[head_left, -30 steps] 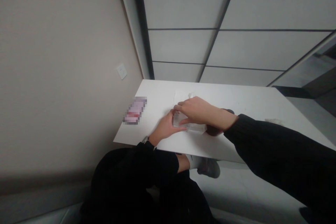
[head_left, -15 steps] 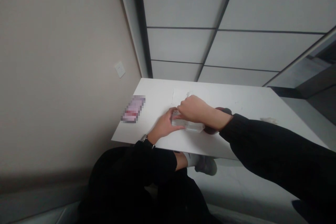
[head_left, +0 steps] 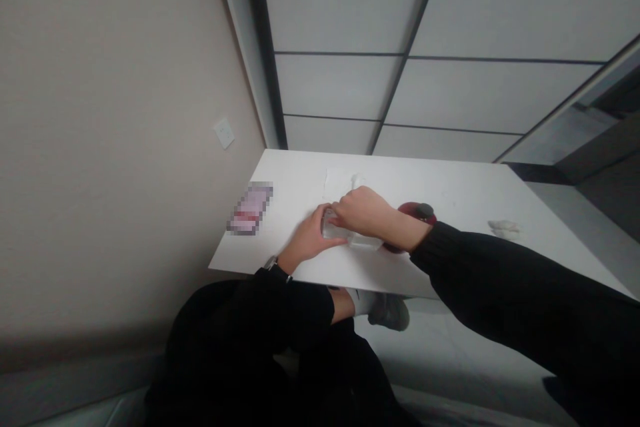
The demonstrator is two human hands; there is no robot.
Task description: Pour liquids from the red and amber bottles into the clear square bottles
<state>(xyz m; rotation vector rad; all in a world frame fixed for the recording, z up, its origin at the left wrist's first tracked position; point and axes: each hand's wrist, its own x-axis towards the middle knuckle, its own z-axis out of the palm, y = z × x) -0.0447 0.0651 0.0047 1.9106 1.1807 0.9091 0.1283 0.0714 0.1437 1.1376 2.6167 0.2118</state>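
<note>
Both my hands meet over a clear, box-like thing (head_left: 361, 241) lying on the white table (head_left: 450, 193). My left hand (head_left: 311, 236) cups its near-left end, fingers wrapped against it. From above, my right hand (head_left: 361, 211) comes over the same end with its fingers curled and pinching. Most of the clear thing is hidden beneath my hands. A dark red round object with a black top (head_left: 420, 213) sits just behind my right wrist. A white tissue (head_left: 339, 180) lies flat beyond my hands.
A blurred pink and red packet (head_left: 249, 208) lies near the table's left edge by the wall. A crumpled white scrap (head_left: 505, 227) rests at the right. My dark-trousered legs and a grey shoe (head_left: 389, 310) are under the near edge.
The view has shifted slightly. My hands stay on the clear thing, which sits a little lower under my right hand. The dark red object now shows more behind my wrist.
</note>
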